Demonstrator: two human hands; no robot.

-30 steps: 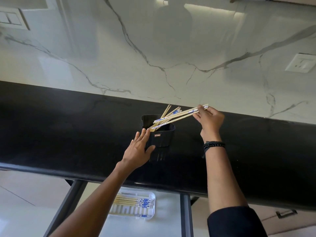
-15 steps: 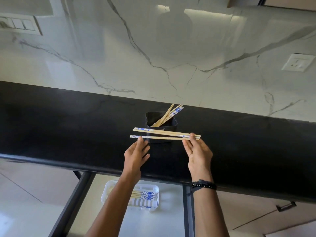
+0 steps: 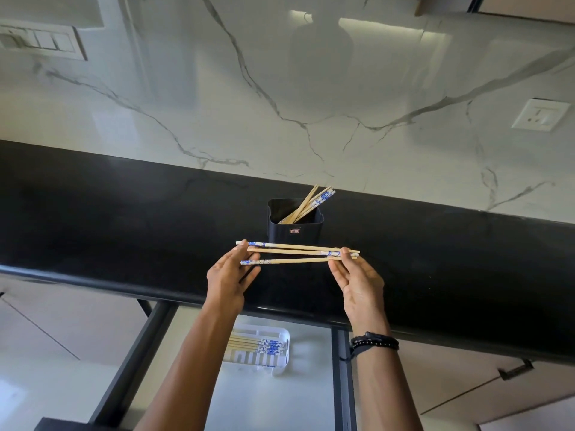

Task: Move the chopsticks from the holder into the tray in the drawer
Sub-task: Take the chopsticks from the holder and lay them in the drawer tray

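Observation:
A few wooden chopsticks point(image 3: 295, 252) with blue-patterned ends lie level between my hands, over the black counter. My left hand point(image 3: 230, 281) pinches their left ends and my right hand point(image 3: 357, 281) pinches their right ends. Just behind them stands the black square holder point(image 3: 295, 233) with several more chopsticks point(image 3: 311, 203) leaning to its back right. Below the counter's edge, the open drawer point(image 3: 270, 396) holds a white tray point(image 3: 277, 363) with several chopsticks point(image 3: 258, 346) lying in it; my left forearm covers the tray's left part.
The black counter point(image 3: 124, 219) runs across the view with a marble wall behind it. A switch panel point(image 3: 40, 42) is on the wall at upper left, a socket point(image 3: 541, 115) at right. A cabinet handle point(image 3: 515, 371) shows at lower right.
My right hand drew a few chopsticks out of the holder and lowered them level in front of it. My left hand left the holder's side and took their left ends.

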